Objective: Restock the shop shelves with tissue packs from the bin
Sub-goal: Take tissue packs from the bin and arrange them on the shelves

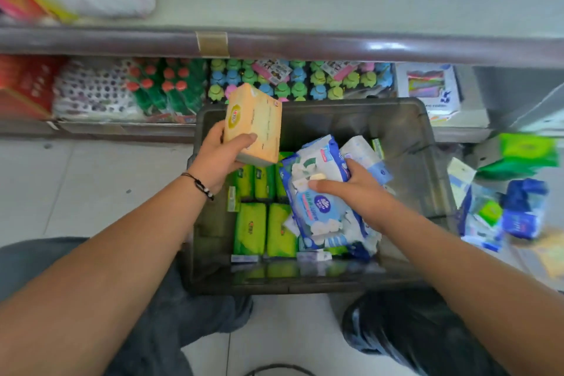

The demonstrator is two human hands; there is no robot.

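L hand [218, 159] gripping yellow pack [253, 125] above bin [427, 162]; R hand [357, 189] grasping blue-white pack [320, 210] inside bin.

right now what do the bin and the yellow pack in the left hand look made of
Bin: likely hard plastic, dark grey and semi-glossy, with moulded rounded corners. Yellow tissue pack: apparently thin plastic film wrap, smooth with a slight sheen and printing.
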